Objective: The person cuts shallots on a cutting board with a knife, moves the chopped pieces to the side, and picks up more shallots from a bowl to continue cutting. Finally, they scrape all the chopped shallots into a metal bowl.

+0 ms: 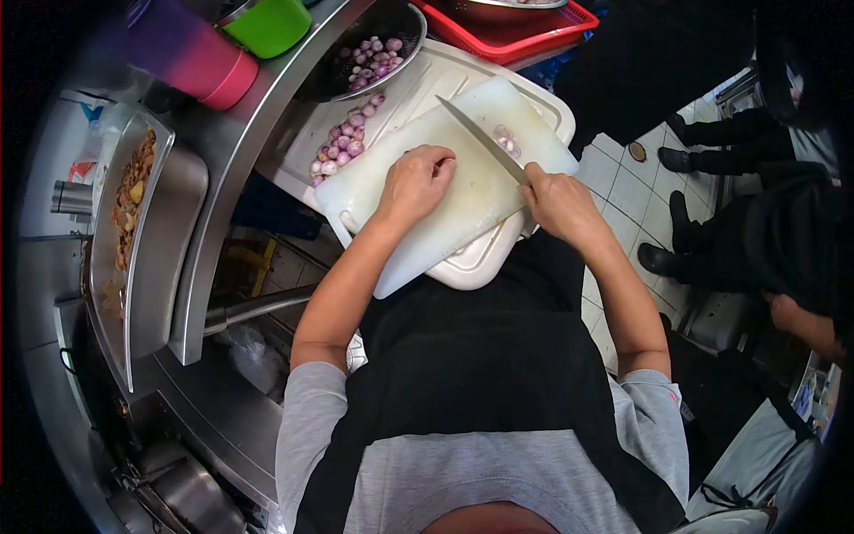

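My right hand (562, 206) grips the handle of a kitchen knife (480, 135), whose long blade slants up and left over a white cutting board (418, 247). My left hand (418, 182) rests on the board with its fingers curled together, left of the blade. Whatever those fingers hold, if anything, is hidden. Beyond the blade, a few cut shallot pieces (507, 141) lie on the board's right part. Whole peeled shallots (345, 142) are heaped along the far left edge of the board, on the pale plastic lid or tray (556, 111) beneath it.
A metal bowl (416, 49) with more shallots stands at the far left, near a red basket (592, 20). Along the left runs a steel counter edge (233, 147) with a deep food pan (182, 191). Other people's legs (725, 160) are at the right on the tiled floor (623, 191).
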Motion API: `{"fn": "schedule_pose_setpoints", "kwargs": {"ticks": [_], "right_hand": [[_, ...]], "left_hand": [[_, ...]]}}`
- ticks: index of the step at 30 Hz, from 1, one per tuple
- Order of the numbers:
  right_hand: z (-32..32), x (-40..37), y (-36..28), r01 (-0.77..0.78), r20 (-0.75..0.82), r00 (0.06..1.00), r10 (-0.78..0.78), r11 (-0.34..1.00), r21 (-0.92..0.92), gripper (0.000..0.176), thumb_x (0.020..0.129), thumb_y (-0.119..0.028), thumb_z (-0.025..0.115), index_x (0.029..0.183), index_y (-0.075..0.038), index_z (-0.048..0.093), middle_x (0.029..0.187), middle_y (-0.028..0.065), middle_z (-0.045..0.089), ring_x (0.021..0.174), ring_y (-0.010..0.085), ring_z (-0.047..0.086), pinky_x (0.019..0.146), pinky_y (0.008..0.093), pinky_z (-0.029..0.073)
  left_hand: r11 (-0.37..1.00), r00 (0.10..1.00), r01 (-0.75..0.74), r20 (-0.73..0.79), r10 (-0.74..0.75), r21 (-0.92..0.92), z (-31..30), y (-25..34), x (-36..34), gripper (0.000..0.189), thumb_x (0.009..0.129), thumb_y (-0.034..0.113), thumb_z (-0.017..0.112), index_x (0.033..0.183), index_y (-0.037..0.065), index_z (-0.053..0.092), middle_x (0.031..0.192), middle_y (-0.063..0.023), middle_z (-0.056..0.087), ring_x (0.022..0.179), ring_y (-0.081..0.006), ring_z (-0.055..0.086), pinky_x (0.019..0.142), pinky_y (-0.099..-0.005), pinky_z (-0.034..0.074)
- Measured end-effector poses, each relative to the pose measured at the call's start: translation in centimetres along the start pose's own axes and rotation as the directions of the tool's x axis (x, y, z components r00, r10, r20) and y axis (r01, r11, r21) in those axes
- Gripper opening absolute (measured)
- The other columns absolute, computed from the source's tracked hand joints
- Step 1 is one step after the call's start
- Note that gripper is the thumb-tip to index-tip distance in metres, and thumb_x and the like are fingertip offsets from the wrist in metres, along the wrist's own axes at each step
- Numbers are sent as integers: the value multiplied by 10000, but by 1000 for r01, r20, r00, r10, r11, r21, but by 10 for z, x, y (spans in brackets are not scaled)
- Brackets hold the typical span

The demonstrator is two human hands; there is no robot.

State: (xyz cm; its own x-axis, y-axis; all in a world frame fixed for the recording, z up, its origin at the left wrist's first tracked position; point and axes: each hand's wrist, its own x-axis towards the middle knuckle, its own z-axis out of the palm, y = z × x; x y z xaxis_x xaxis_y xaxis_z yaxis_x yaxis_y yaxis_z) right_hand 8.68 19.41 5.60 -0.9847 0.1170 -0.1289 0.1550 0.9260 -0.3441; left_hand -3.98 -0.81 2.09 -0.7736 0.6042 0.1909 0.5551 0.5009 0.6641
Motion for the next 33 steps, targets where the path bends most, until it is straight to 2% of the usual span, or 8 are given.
{"fn": "schedule_pose_setpoints", "kwargs": {"ticks": [5, 8, 10, 13, 20, 27, 29, 33], "right_hand": [[-2, -14, -9, 100, -11, 995, -100, 995, -3, 201, 917, -180, 555, 928, 14, 501, 743, 245, 659, 729, 423, 662, 665, 524, 515], [0, -11, -17, 138, 21, 990, -138, 990, -27, 199, 919, -176, 550, 940, 15, 499, 740, 239, 663, 733, 410, 671, 659, 515, 521], [10, -4, -15, 160, 0, 987, -160, 987, -18, 203, 921, -186, 547, 931, 10, 491, 732, 235, 657, 725, 416, 661, 648, 520, 513], [13, 8, -16, 166, 3, 986, -166, 986, -25, 207, 925, -197, 539, 929, 4, 489, 726, 227, 653, 716, 420, 652, 636, 520, 509], [-19, 25, -25, 253, 178, 958, -225, 955, -157, 229, 938, -209, 519, 958, 18, 501, 734, 214, 661, 716, 401, 666, 636, 507, 517], [13, 39, -20, 201, 75, 977, -197, 979, -39, 239, 942, -208, 509, 985, 27, 501, 732, 219, 664, 711, 393, 672, 634, 502, 522], [-9, 39, -28, 224, 170, 964, -206, 970, -93, 183, 875, -86, 493, 1005, 34, 541, 816, 224, 692, 778, 390, 696, 667, 466, 552], [-27, 32, -40, 228, 274, 945, -180, 962, -153, 166, 871, -80, 490, 982, 35, 533, 803, 230, 687, 775, 395, 694, 667, 471, 550]], "left_hand": [[984, 999, 9, -50, 0, 176, -10, -14, -1, 217, 893, 188, 617, 999, 34, 728, 1008, -159, 669, 847, -282, 666, 740, -374, 518], [992, 995, 38, -93, -27, 119, -14, -16, -2, 177, 885, 120, 632, 1009, 31, 720, 1027, -147, 670, 858, -264, 673, 729, -353, 531], [988, 992, -106, -79, 97, -112, -14, -17, -2, 163, 854, 84, 657, 1005, 48, 710, 994, -126, 677, 844, -299, 673, 752, -362, 538], [986, 985, -164, -54, 162, -42, -7, -22, 3, 186, 845, 17, 667, 1029, 22, 699, 1005, -108, 682, 849, -242, 689, 755, -310, 544], [987, 986, -159, -47, 159, 15, 8, -12, 10, 150, 826, 68, 707, 971, 29, 717, 961, -96, 693, 803, -242, 687, 721, -315, 542], [988, 982, -152, -117, 149, -18, 8, -8, 8, 128, 810, 68, 707, 933, 34, 723, 919, -105, 692, 791, -270, 679, 712, -347, 543], [990, 986, -134, -106, 128, -47, 7, -9, 6, 112, 802, 73, 703, 907, 38, 723, 896, -102, 689, 802, -292, 674, 725, -371, 543], [989, 983, -142, -124, 134, -53, 10, -13, 7, 102, 800, 52, 697, 898, 32, 720, 887, -103, 692, 802, -285, 676, 728, -365, 547]]}}
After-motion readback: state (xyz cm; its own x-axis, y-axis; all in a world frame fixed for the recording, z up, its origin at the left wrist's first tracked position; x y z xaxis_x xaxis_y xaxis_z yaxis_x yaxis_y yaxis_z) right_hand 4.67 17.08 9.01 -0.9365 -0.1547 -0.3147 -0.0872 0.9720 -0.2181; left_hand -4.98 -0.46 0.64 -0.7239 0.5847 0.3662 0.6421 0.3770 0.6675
